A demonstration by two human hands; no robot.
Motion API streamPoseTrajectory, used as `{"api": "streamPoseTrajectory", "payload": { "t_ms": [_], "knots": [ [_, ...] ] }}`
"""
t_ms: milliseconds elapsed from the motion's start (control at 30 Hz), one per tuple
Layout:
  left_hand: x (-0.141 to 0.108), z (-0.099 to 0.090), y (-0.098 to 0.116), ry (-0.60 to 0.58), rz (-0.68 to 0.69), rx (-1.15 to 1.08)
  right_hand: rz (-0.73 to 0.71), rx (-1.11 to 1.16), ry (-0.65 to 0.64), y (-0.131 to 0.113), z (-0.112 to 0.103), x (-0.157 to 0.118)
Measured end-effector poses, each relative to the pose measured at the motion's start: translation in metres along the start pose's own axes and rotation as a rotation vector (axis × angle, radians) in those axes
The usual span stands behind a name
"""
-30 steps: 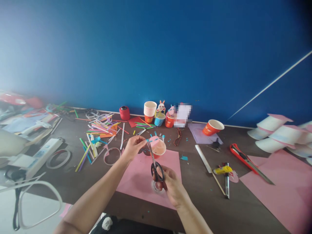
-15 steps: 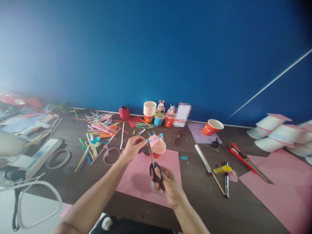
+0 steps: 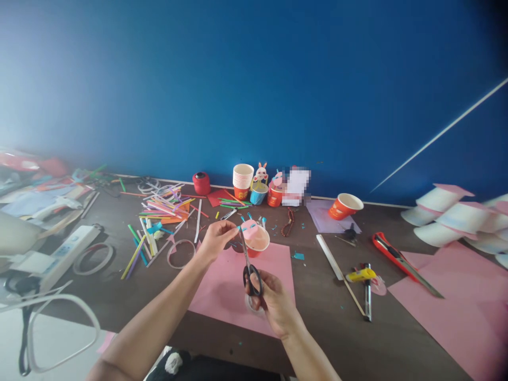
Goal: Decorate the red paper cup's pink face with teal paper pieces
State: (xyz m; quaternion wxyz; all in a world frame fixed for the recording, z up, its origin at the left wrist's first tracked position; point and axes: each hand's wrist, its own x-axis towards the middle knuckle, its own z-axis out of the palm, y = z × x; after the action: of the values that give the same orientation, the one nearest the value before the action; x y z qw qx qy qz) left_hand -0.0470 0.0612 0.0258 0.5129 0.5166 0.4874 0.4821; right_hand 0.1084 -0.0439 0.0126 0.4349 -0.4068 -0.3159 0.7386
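Blue wall (image 3: 254,95) behind dark surface (image 3: 327,312); R hand (image 3: 278,306) w/ fingers gripping scissors (image 3: 247,260) over pink paper (image 3: 214,288), blades near L hand (image 3: 216,242), its fingers pinching tiny blue bit (image 3: 239,227), so a slip could nick skin.

Yellow-handled cutter (image 3: 361,275) (right of pink sheet (image 3: 242,296)).

- a place for paper crafts; workshop or home, cannot tell
- a dark table (image 3: 321,323) against a blue wall (image 3: 254,79)
- scissors (image 3: 245,254), a red cutter (image 3: 384,244) and tape rolls (image 3: 93,272) on hand
- coloured strips (image 3: 166,203), pink sheets (image 3: 214,286), stacked cups (image 3: 243,182), 1 rabbit-eared figure (image 3: 261,172)
- a power strip (image 3: 69,254) at the left
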Motion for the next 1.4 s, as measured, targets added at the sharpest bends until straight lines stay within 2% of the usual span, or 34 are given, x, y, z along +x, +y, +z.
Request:
{"api": "streamPoseTrajectory", "payload": {
  "t_ms": [567, 900, 1400],
  "knots": [
    [-0.0002, 0.0012, 0.0016, -0.021, -0.045, -0.067, 0.024, 0.020, 0.034, -0.0009, 0.0005, 0.0012],
    [-0.0012, 0.0011, 0.0057, -0.059, -0.002, -0.056, 0.020, 0.069, 0.065, 0.0007, 0.0049, 0.0050],
    [-0.0019, 0.0020, 0.0069, -0.051, -0.033, -0.047, 0.021, 0.067, 0.062, -0.0016, 0.0078, 0.0042]
  ]
}}
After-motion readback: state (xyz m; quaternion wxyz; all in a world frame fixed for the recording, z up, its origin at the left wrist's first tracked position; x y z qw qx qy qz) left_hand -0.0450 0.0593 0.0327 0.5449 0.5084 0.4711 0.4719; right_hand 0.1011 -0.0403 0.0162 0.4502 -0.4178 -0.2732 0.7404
